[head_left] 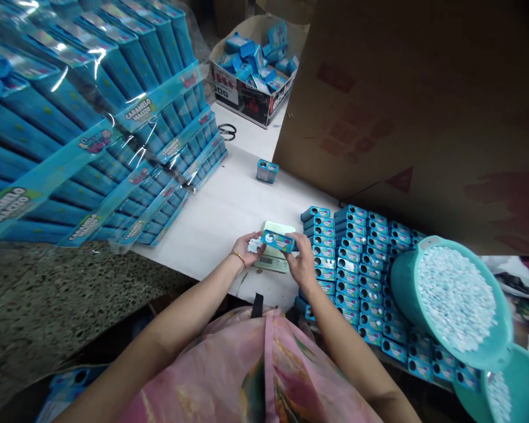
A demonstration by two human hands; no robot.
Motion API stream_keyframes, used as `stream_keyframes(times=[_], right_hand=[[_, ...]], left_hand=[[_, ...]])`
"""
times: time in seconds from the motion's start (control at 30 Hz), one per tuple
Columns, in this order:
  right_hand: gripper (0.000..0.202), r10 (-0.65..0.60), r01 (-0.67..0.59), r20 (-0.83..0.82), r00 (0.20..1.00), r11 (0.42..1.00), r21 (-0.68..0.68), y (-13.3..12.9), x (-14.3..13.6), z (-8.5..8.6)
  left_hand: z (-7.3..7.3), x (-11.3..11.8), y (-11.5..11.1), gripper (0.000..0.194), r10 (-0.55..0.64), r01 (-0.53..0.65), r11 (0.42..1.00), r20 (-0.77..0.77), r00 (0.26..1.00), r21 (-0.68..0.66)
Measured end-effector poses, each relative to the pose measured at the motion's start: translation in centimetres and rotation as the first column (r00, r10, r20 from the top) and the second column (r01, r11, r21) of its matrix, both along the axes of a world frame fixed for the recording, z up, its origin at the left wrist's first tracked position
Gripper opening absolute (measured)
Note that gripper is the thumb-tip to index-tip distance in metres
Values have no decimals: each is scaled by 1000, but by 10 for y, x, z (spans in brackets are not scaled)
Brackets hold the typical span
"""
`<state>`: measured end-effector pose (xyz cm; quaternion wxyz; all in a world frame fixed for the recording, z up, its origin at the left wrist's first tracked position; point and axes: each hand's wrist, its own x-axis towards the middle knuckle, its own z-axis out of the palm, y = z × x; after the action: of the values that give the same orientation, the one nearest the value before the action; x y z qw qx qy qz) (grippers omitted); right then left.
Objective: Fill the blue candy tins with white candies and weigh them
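Filling posture at the scale (271, 262), clock directions centred on it, with 12 o'clock pointing away from the person. The left hand (244, 249), at 9 o'clock, is cupped palm-up, bearing small white pieces (254, 244); the right hand (302, 265), at 3 o'clock, pinches the right end of a blue box (282, 242) over the scale's far part. Whether the left fingertips touch the box cannot be told. A lone box (267, 171) stands at 12 o'clock; box rows (347, 276) begin at 3 o'clock, with a teal bucket (403, 288) beyond. Probable faults: pieces could spill should the cupped palm tip or miss the small opening; a slackened pinch could drop the box; a rightward elbow swing could topple the nearest row.
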<state>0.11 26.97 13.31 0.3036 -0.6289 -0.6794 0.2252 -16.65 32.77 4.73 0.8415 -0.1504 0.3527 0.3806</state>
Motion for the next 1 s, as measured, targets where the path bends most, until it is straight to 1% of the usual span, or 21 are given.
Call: stream_keyframes(times=[0.03,0.1,0.17,0.23,0.27,0.33,0.37,0.43,0.5,0.53,0.6,0.63,0.67,0.7,0.73,0.77,0.83,0.9,0.93,1.0], right_hand=[[36,-59,58,-131,990,998,-16,2,2,-12],[33,-153,136,-353,923,988,-72,8,4,-37],[33,-202,157,-488,849,979,-132,13,6,-61],[34,-237,164,-550,801,970,-180,17,7,-80],[35,-252,168,-562,788,966,-198,19,8,-87],[36,-265,167,-559,786,961,-220,21,11,-94],[37,-254,155,-548,797,963,-221,21,13,-94],[44,-204,126,-503,840,974,-186,17,17,-85],[56,-124,89,-391,912,990,-106,5,18,-66],[58,-76,60,-301,950,996,-63,-3,16,-55],[51,43,-43,-76,996,999,2,-22,6,-34],[45,117,-117,42,992,993,11,-30,-2,-26],[40,184,-187,151,971,982,3,-36,-10,-22],[38,240,-242,248,939,970,-20,-39,-17,-23],[38,283,-281,328,901,958,-55,-40,-23,-27],[39,314,-300,390,866,949,-98,-38,-27,-35],[39,342,-291,460,820,940,-180,-30,-30,-57],[41,362,-283,479,799,931,-231,-20,-26,-80],[42,361,-274,485,797,931,-243,-16,-23,-88],[43,336,-244,504,796,939,-241,-13,-18,-98]], left_hand=[[0,-3,-1,15,6,-6,1000,-14,1000,-11],[0,-12,-6,17,15,-17,999,-55,998,-28],[-1,-23,-14,18,25,-30,999,-99,995,-45],[-3,-35,-24,18,39,-47,997,-127,991,-57],[-3,-41,-28,18,43,-52,996,-138,990,-66],[-4,-51,-36,18,47,-62,994,-164,985,-87],[-3,-55,-39,18,55,-73,993,-179,982,-95],[-1,-60,-44,18,84,-107,989,-205,975,-103],[3,-63,-49,19,108,-131,986,-208,972,-100],[5,-64,-53,19,102,-122,988,-196,975,-95],[8,-63,-61,19,64,-78,993,-157,986,-86],[8,-61,-65,19,41,-52,995,-136,990,-83],[7,-59,-69,19,17,-27,996,-117,993,-84],[5,-56,-72,19,-1,-9,996,-111,994,-93],[1,-52,-73,19,-7,-7,993,-124,992,-114],[-4,-48,-71,19,-8,-13,990,-147,989,-141],[-16,-37,-62,19,9,-50,980,-210,978,-192],[-30,-25,-48,19,39,-88,976,-239,970,-197],[-37,-19,-40,19,57,-104,977,-240,969,-186],[-48,-11,-28,18,87,-126,979,-230,969,-160]])
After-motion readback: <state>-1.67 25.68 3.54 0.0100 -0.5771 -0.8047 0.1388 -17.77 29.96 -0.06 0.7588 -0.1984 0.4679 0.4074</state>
